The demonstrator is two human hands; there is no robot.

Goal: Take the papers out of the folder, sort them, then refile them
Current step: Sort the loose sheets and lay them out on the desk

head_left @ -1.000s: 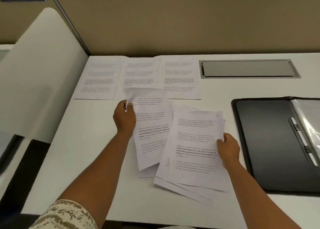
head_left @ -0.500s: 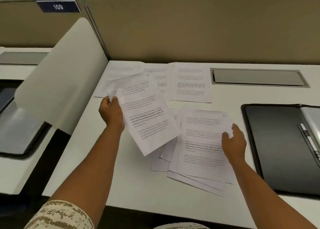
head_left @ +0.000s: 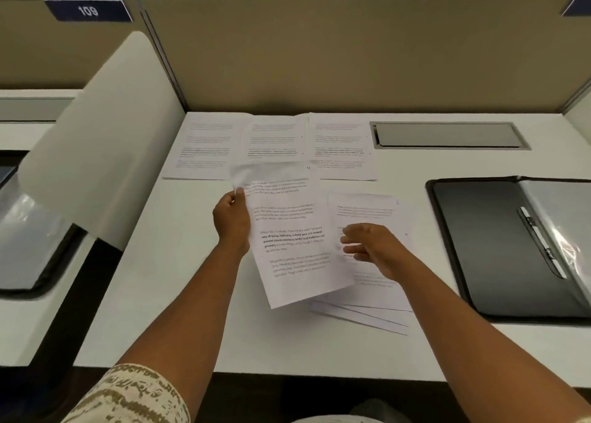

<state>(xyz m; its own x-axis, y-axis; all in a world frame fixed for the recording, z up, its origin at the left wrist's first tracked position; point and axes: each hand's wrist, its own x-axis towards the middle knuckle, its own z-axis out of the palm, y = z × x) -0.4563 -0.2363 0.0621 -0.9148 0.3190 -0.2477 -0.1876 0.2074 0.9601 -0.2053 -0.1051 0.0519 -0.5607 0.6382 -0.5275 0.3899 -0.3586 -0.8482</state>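
**Sorting in progress: 1 sheet in hand, folder open and emptied**

While the sorting is under way, 1 printed sheet (head_left: 287, 230) is held above the desk (head_left: 179, 310), pinched at its upper left edge by the left hand (head_left: 232, 222). A small handwritten mark sits at its top right corner, probably a page number, which would explain why the sheet is raised for reading before placement.

Right hand (head_left: 374, 250) hovers over the loose pile (head_left: 367, 307), fingers (head_left: 350, 240) slack and spread, gripping nothing; whether they touch the top page cannot be determined. That pile lies fanned just right of the held sheet and appears to be the unsorted remainder.

3 sheets (head_left: 275, 141) lie flat in a row along the desk's far edge, side by side with edges touching or slightly overlapping, judged to be the sorted sequence.

Folder (head_left: 486, 246) lies open at the right, well apart from the row. Its dark inner cover is bare; a metal fastener strip (head_left: 540, 240) and clear plastic sleeves (head_left: 563, 218) show, with no paper visible inside. Refiling is not yet begun.
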